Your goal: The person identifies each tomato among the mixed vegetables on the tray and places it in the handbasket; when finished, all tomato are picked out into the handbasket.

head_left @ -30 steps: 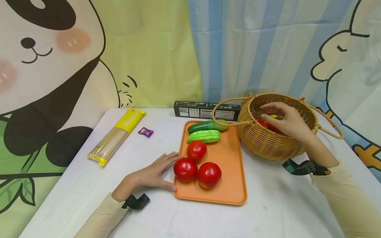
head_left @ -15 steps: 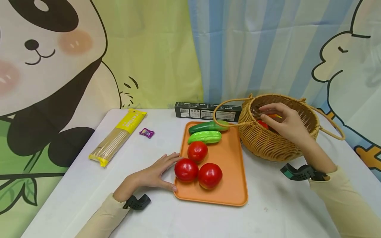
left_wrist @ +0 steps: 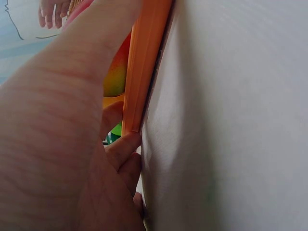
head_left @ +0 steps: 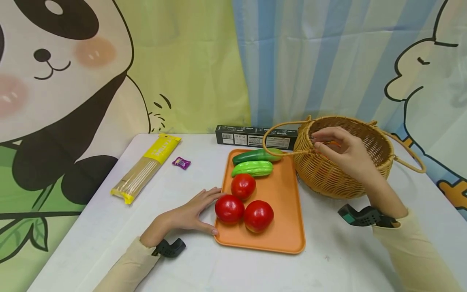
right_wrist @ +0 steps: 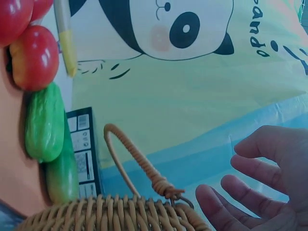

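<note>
My right hand (head_left: 344, 152) hovers over the mouth of a round wicker basket (head_left: 328, 178), fingers loosely bent. In the right wrist view these fingers (right_wrist: 250, 168) hold nothing, above the basket's woven rim (right_wrist: 120, 214). A little orange-red shows inside the basket beneath the hand; most of the contents are hidden. On the left, my left hand (head_left: 187, 213) rests against the orange tray (head_left: 281, 211), thumb and fingertips at its edge. Three red tomato-like fruits (head_left: 258, 216) sit on the tray. Behind them lie a light green cucumber-like vegetable (head_left: 252, 168) and a dark green one (head_left: 255, 155).
A long black box (head_left: 255, 137) stands behind the tray, along the table's back. Left of the tray lie a small purple wrapped candy (head_left: 181, 163) and a yellow-ended pack of noodles (head_left: 146, 168). The basket's looped handle (head_left: 277, 123) reaches over the tray's far corner.
My right hand has shifted slightly left over the basket, and the red pieces inside that showed earlier are now mostly hidden. My left hand stays at the tray's edge.
</note>
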Demonstrator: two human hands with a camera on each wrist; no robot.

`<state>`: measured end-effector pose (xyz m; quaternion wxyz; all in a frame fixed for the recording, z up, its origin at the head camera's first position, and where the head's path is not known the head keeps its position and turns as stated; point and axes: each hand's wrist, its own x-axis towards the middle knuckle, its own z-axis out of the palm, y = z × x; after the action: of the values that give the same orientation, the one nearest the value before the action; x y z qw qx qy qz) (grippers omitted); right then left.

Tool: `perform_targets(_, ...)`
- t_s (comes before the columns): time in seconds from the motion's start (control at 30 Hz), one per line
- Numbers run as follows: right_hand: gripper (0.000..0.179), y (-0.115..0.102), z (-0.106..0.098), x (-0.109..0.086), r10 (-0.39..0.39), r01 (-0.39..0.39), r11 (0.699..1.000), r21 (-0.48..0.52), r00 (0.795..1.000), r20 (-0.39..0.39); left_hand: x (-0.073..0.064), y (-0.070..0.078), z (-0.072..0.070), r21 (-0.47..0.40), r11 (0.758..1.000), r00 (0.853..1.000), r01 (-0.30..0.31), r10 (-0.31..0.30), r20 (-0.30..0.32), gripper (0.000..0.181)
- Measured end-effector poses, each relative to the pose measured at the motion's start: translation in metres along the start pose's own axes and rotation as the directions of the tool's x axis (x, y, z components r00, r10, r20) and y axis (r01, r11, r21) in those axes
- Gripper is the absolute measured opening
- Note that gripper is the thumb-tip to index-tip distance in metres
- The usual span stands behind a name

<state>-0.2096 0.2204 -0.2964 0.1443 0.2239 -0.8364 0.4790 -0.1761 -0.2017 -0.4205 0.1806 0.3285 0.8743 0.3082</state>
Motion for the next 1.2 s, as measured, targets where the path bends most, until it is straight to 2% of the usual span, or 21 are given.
perform_targets(0.27, 0.025, -0.005, 0.012, -0.006, -0.072, 0.067, 0.989, 0.131, 0.997, 0.029, 0.001, 0.004, -0.002, -0.012, 1.000, 1.000, -0.001, 0.001, 0.001, 0.096)
perform_targets(0.57, 0.023, -0.003, 0.024, -0.014, -0.140, 0.129, 0.970, 0.208, 0.989, 0.041, 0.004, 0.002, 0.000, -0.005, 1.000, 1.000, -0.014, 0.014, 0.009, 0.098)
perform_targets(0.77, 0.024, 0.000, 0.030, -0.014, -0.166, 0.150, 0.973, 0.173, 0.983, 0.079, 0.006, -0.001, 0.003, 0.001, 1.000, 1.000, -0.022, 0.022, 0.003, 0.099)
perform_targets(0.93, 0.024, 0.001, 0.040, -0.013, -0.154, 0.134, 0.978, 0.160, 0.980, 0.122, 0.003, -0.001, 0.002, 0.003, 1.000, 1.000, -0.014, 0.014, -0.010, 0.098)
perform_targets(1.2, 0.025, 0.010, 0.060, -0.015, -0.197, 0.172, 0.976, 0.133, 0.959, 0.204, -0.001, 0.001, -0.001, -0.007, 1.000, 1.000, 0.002, -0.002, -0.005, 0.098)
